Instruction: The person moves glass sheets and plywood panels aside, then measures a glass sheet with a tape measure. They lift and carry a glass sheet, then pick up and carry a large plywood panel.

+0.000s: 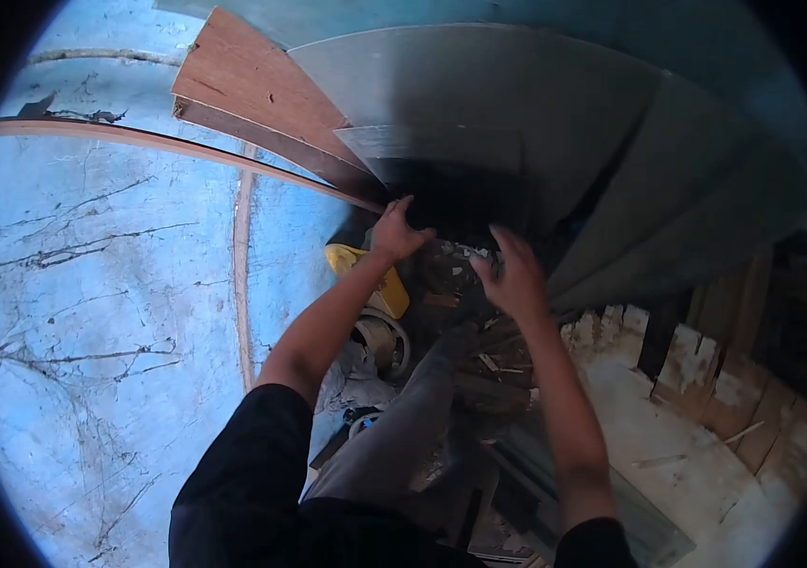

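Left hand (402,234): by the end of the strip (186,146), thumb out; can't tell if its fingers grip.
Right hand (515,281): fingers and thumb wide apart, holding nothing.
Strip: runs longways across the blue wall (72,256) to the left hand.

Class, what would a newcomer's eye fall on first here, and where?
The blue wall, streaked with dark branching lines, fills the left side. Near the top, a reddish board slants beside a large grey sheet. A yellow object shows just below the left hand.
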`<state>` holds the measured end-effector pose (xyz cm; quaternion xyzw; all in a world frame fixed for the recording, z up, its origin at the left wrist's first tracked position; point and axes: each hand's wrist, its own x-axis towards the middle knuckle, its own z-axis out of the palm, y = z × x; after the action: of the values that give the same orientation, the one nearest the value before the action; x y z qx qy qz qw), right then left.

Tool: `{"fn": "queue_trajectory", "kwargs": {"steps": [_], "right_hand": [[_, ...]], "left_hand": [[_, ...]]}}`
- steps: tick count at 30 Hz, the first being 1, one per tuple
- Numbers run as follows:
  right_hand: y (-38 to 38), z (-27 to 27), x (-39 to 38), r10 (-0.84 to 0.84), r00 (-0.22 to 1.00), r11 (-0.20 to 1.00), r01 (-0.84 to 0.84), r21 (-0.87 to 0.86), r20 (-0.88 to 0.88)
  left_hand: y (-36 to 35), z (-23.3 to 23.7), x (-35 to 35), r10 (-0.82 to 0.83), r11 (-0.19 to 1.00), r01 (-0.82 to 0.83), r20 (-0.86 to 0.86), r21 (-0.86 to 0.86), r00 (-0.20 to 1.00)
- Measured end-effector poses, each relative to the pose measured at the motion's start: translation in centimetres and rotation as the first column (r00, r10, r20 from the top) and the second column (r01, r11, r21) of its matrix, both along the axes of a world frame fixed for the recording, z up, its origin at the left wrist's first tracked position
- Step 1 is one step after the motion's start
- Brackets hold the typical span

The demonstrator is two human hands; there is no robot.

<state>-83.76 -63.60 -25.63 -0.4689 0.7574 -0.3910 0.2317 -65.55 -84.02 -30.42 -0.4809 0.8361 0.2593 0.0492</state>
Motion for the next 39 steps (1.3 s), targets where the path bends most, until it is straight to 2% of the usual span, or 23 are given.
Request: {"fn": "queue_trajectory", "kwargs": {"steps": [2,3,4,6,7,9,11,12,14,18,20,22,24,26,28,30,32,34,35,36,37,38,39], "right_hand": [[-7.5,0.2,-1.9,0.135,0.960,0.989,-0.145,-0.025,-0.245],[-10.4,0.0,-2.4,0.182,0.908,0.980,-0.199,-0.005,-0.378],[-12.9,-0.5,-2.9,0.203,0.903,0.975,-0.220,-0.003,-0.378],[-16.4,-1.4,-3.4,0.192,0.694,0.974,-0.223,0.046,-0.694],[-17.3,-2.0,-3.5,0.211,0.688,0.968,-0.245,0.051,-0.694],[-18.8,-2.9,-3.7,0.235,0.581,0.969,-0.198,0.145,-0.779],[-19.5,-3.0,-3.5,0.215,0.582,0.975,-0.179,0.134,-0.784],[-19.7,-3.2,-3.3,0.189,0.589,0.981,-0.146,0.126,-0.785],[-20.1,-3.9,-3.1,0.168,0.601,0.985,-0.138,0.106,-0.781],[-19.9,-3.7,-2.8,0.118,0.607,0.991,-0.125,0.052,-0.786],[-19.9,-3.7,-3.1,0.126,0.598,0.990,-0.133,0.057,-0.792],[-19.9,-3.5,-3.0,0.131,0.597,0.988,-0.140,0.058,-0.791],[-19.8,-3.5,-2.8,0.133,0.663,0.989,-0.139,0.053,-0.737],[-19.4,-3.6,-2.7,0.142,0.652,0.987,-0.148,0.059,-0.744],[-18.9,-3.2,-2.3,0.156,0.643,0.985,-0.160,0.068,-0.750],[-17.8,-2.6,-1.3,0.159,0.699,0.984,-0.166,0.058,-0.698],[-16.5,-2.1,-0.1,0.158,0.721,0.984,-0.171,0.048,-0.675],[-15.2,-1.3,1.4,0.153,0.742,0.985,-0.169,0.039,-0.653],[-14.4,-0.9,2.3,0.187,0.781,0.982,-0.163,0.094,-0.596],[-13.8,-0.5,3.1,0.213,0.817,0.976,-0.158,0.147,-0.535],[-13.5,-0.1,3.6,0.207,0.816,0.977,-0.148,0.150,-0.540],[-13.2,0.4,4.1,0.218,0.837,0.974,-0.158,0.161,-0.502],[-13.1,0.8,4.5,0.231,0.857,0.970,-0.168,0.175,-0.461]], "left_hand": [[-1.0,-1.6,-0.3,0.297,0.919,-0.265,-0.069,0.291,0.953],[-1.2,-2.5,-0.6,0.315,0.913,-0.283,-0.070,0.293,0.946],[-1.3,-3.5,-0.8,0.406,0.871,-0.339,-0.133,0.356,0.904],[-1.0,-4.9,-1.4,0.518,0.809,-0.407,-0.186,0.425,0.835],[-0.8,-5.4,-1.9,0.565,0.786,-0.442,-0.212,0.433,0.797],[-0.7,-6.2,-3.1,0.620,0.756,-0.485,-0.241,0.440,0.747],[-0.8,-7.2,-4.4,0.820,0.515,-0.490,-0.237,0.703,0.521],[-1.1,-7.5,-4.8,0.826,0.509,-0.498,-0.236,0.702,0.512],[-1.1,-7.9,-5.1,0.934,0.329,-0.426,-0.223,0.843,0.281],[-1.4,-7.9,-5.7,0.947,0.298,-0.494,-0.190,0.817,0.257],[-1.6,-9.0,-5.4,0.925,0.319,-0.541,-0.132,0.778,0.356],[-1.4,-9.3,-5.6,0.927,0.315,-0.585,-0.110,0.748,0.358],[-1.2,-8.8,-5.7,0.928,0.314,-0.628,-0.089,0.712,0.362],[-1.0,-7.8,-6.0,0.956,0.227,-0.608,-0.055,0.761,0.288],[-1.1,-8.8,-5.7,0.949,0.260,-0.602,-0.083,0.755,0.305],[-0.4,-9.5,-5.3,0.942,0.282,-0.597,-0.100,0.751,0.319],[0.4,-9.5,-4.9,0.937,0.332,-0.494,-0.218,0.804,0.275],[1.3,-11.1,-3.8,0.935,0.326,-0.512,-0.193,0.795,0.297],[2.1,-11.8,-3.1,0.933,0.322,-0.535,-0.168,0.781,0.317],[3.1,-8.1,-3.4,0.925,0.356,-0.554,-0.202,0.753,0.322],[4.6,-10.5,-2.1,0.923,0.359,-0.545,-0.201,0.757,0.329],[6.3,-15.7,-0.1,0.750,0.656,-0.535,-0.375,0.533,0.545],[7.3,-16.9,0.7,0.629,0.775,-0.484,-0.427,0.405,0.649]]}}
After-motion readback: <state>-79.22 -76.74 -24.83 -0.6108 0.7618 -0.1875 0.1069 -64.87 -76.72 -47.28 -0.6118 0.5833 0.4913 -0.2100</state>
